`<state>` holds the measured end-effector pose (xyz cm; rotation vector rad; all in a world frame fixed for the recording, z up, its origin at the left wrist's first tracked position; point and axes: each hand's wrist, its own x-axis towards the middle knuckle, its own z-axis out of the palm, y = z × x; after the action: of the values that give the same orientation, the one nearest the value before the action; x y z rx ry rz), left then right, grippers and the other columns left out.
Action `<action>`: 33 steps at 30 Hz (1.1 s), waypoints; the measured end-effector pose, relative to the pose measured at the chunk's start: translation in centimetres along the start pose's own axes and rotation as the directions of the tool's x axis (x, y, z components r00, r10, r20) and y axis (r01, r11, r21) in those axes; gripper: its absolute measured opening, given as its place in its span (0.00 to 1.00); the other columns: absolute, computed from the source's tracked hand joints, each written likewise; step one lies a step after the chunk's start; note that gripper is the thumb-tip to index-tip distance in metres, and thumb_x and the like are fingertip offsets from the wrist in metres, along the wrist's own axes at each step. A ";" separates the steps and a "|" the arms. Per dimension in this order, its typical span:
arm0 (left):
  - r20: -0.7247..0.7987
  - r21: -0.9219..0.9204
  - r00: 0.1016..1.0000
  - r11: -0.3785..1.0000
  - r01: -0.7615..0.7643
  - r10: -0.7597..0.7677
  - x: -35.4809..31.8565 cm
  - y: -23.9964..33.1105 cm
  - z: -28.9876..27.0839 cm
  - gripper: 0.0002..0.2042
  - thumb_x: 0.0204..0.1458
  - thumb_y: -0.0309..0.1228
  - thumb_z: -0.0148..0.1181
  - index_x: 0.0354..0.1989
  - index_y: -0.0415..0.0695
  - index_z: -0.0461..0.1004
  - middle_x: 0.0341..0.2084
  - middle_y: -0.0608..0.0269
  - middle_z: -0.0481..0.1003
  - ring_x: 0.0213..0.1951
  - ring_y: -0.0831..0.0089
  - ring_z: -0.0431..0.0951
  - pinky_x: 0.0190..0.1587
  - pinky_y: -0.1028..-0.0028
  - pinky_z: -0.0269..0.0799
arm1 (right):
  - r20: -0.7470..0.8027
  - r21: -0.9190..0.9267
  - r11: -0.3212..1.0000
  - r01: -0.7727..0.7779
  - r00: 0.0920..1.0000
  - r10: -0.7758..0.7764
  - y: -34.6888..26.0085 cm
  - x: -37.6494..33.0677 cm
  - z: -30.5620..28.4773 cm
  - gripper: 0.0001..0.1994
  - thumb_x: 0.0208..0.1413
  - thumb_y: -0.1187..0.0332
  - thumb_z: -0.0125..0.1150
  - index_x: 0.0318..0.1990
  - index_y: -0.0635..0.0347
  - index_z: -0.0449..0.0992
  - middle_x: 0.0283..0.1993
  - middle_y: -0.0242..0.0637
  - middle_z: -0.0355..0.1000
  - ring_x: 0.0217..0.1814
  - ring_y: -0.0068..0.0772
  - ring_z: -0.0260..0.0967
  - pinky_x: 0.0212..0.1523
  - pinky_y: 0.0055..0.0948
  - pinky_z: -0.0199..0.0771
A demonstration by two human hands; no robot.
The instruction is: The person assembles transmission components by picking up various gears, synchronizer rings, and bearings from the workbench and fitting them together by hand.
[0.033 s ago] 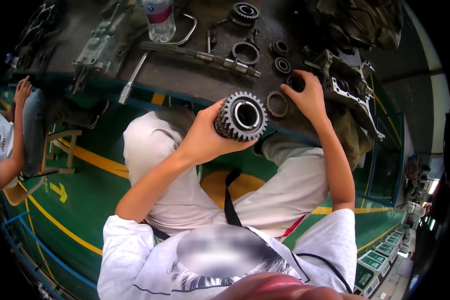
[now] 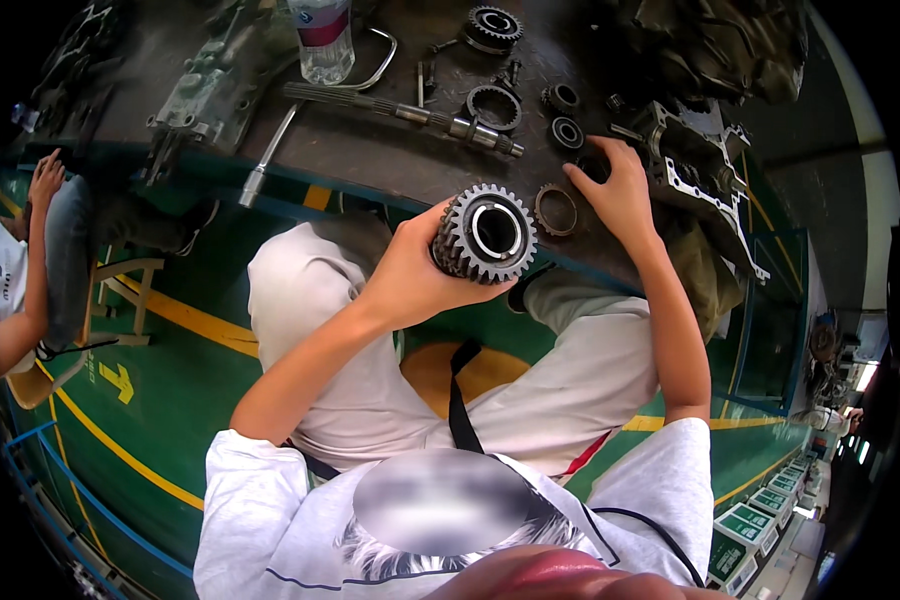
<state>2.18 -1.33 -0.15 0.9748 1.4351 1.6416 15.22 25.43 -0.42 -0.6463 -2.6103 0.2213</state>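
My left hand (image 2: 410,265) is wrapped around a stack of gears (image 2: 485,235), held above my lap at the bench's near edge. A toothed steel gear with a round bore faces up at its top. My right hand (image 2: 620,195) is over the bench, thumb and fingers curled around a small dark ring (image 2: 595,168), which they partly hide. A brownish synchronizer ring (image 2: 555,210) lies between my hands at the bench edge. Just beyond my right fingertips is a ball bearing (image 2: 567,133), with a small gear (image 2: 561,97) behind it.
On the bench (image 2: 370,160) lie a splined shaft (image 2: 410,118), a toothed ring (image 2: 493,107), a larger gear (image 2: 494,28), a bent-handled wrench (image 2: 270,155) and a water bottle (image 2: 324,45). A metal housing (image 2: 695,170) stands right. Another person (image 2: 30,260) sits at far left.
The view has shifted very slightly. Both hands stay in nearly the same places, the left one still around the gear stack.
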 end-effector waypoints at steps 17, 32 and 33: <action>-0.027 0.042 1.000 0.999 0.006 -0.005 -0.1 0.2 -0.7 0.27 0.37 0.27 0.75 0.49 0.38 0.73 0.41 0.63 0.78 0.43 0.79 0.76 0.50 0.74 0.71 | 0.365 -0.111 0.993 0.028 0.931 0.014 3.8 13.6 4.8 0.34 0.41 0.47 0.72 0.52 0.61 0.76 0.49 0.50 0.76 0.54 0.48 0.73 0.53 0.38 0.73; -0.017 -0.008 0.999 0.999 0.035 -0.035 -0.1 0.4 -0.4 0.25 0.37 0.27 0.75 0.47 0.38 0.73 0.40 0.64 0.78 0.44 0.78 0.77 0.50 0.74 0.72 | 0.511 0.851 -0.187 -0.490 0.855 0.087 2.1 3.1 -4.3 0.21 0.63 0.63 0.52 0.56 0.73 0.67 0.55 0.50 0.70 0.57 0.43 0.69 0.59 0.48 0.73; -0.015 0.014 0.999 0.999 0.044 -0.043 -0.1 0.2 -0.3 0.25 0.37 0.27 0.75 0.47 0.38 0.74 0.40 0.64 0.78 0.43 0.78 0.77 0.50 0.74 0.72 | 0.511 0.843 -0.239 -0.482 0.856 0.079 2.0 1.9 -4.6 0.21 0.63 0.64 0.51 0.57 0.73 0.66 0.56 0.53 0.68 0.58 0.45 0.69 0.59 0.49 0.72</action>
<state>1.95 -1.54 -0.03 0.9350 1.4699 1.6119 16.59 28.33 3.89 -0.5253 -1.3776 2.3967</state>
